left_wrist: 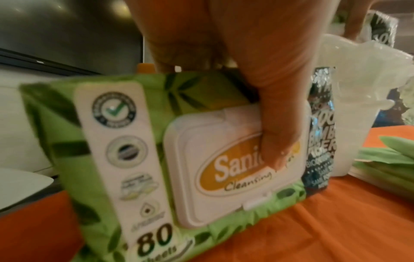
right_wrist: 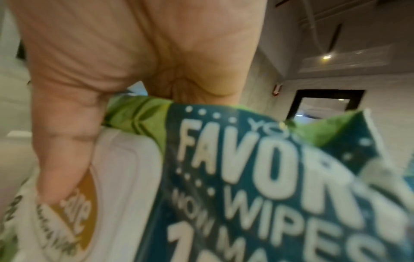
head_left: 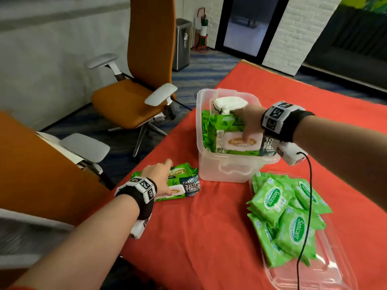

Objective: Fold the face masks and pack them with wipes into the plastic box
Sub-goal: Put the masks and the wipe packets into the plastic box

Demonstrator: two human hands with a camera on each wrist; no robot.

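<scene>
A clear plastic box point(head_left: 228, 170) stands on the red tablecloth with folded white masks point(head_left: 228, 103) at its back. My right hand point(head_left: 248, 124) grips a large green wipes pack point(head_left: 234, 141) standing on edge inside the box, thumb on its white lid point(right_wrist: 125, 177). My left hand point(head_left: 161, 178) grips a second large green wipes pack point(head_left: 186, 183) lying left of the box; the thumb point(left_wrist: 282, 127) presses its white flip lid point(left_wrist: 224, 170) and the fingers curl over the far edge.
Several small green wipes packets point(head_left: 287, 216) are heaped on a clear plastic lid point(head_left: 322, 266) at the right. Two orange office chairs point(head_left: 138, 80) stand left of the table. A black cable point(head_left: 307, 206) hangs from my right wrist.
</scene>
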